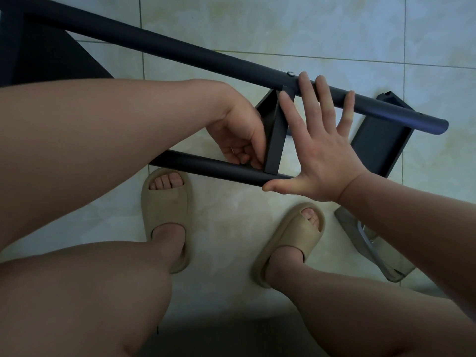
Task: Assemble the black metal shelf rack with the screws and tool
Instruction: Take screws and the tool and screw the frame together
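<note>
- A pale, glossy tiled floor [257, 29] with thin grout lines fills the head view. We look straight down past bare knees and two beige foam slippers [167, 215].
- The black metal shelf rack [154, 41] lies partly built, tilted across the floor. A long round upper tube [386, 106] runs from upper left to lower right. A shorter round lower tube [206, 164] sits nearer us, and a flat black cross panel [275, 135] bridges the two.
- A small silver screw [290, 73] sits in the upper tube, just above the cross panel's top end.
- Our left hand [239, 132] holds the cross panel at its lower end, where it meets the lower tube, with the fingers curled in against its edge. We cannot tell whether they also pinch a screw.
- Our right hand [319, 155] is flat, its fingers [307, 86] spread wide. The fingertips rest on the upper tube and the thumb touches the end of the lower tube, bracing the frame.
- A second black metal shelf tray [378, 143] lies on the floor beyond the upper tube's right end. A clear plastic bag [394, 269] with a silvery tool [367, 238] inside lies to the right, partly under the right forearm.
- We judge the step in hand to be seating the cross panel's lower joint, since the top joint looks fastened.
- Next, that joint needs a screw driven in. Neither hand holds the tool, so one must let go and reach for the bag while the other keeps the panel aligned.
</note>
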`<action>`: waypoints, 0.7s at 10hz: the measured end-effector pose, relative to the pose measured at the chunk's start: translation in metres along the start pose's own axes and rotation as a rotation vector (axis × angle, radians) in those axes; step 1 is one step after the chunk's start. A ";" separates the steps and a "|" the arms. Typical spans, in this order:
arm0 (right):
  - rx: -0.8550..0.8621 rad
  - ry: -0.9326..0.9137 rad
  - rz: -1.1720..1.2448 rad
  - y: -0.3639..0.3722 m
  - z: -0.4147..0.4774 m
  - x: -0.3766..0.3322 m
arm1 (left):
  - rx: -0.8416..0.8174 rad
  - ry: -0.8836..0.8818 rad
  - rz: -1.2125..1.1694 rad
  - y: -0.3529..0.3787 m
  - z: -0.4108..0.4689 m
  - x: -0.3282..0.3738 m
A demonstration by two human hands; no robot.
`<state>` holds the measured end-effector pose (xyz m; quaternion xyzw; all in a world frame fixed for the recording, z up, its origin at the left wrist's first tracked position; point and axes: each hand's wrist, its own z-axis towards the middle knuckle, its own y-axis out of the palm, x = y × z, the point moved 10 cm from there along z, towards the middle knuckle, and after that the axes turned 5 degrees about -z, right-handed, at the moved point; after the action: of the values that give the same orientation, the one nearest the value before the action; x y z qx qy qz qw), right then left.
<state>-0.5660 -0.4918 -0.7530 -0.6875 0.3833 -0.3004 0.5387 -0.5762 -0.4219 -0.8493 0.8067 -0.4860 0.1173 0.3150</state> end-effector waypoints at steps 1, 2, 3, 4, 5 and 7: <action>-0.001 -0.001 0.001 0.000 0.000 0.000 | 0.015 0.012 -0.005 -0.003 0.000 -0.001; -0.003 0.001 0.001 0.001 0.000 0.000 | -0.005 0.015 -0.009 -0.002 -0.002 -0.003; -0.006 0.004 -0.003 0.001 0.000 0.000 | -0.059 -0.017 0.019 0.006 -0.005 -0.006; -0.006 0.003 -0.002 0.001 0.000 0.000 | 0.002 0.000 0.029 0.001 -0.001 -0.004; 0.001 0.001 -0.004 0.001 0.000 0.000 | 0.045 0.012 0.008 -0.003 0.001 -0.001; 0.001 0.003 -0.001 0.001 0.000 0.000 | 0.033 0.035 -0.014 -0.002 0.001 0.001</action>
<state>-0.5661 -0.4925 -0.7540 -0.6868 0.3836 -0.3018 0.5386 -0.5740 -0.4228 -0.8503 0.8130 -0.4729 0.1372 0.3109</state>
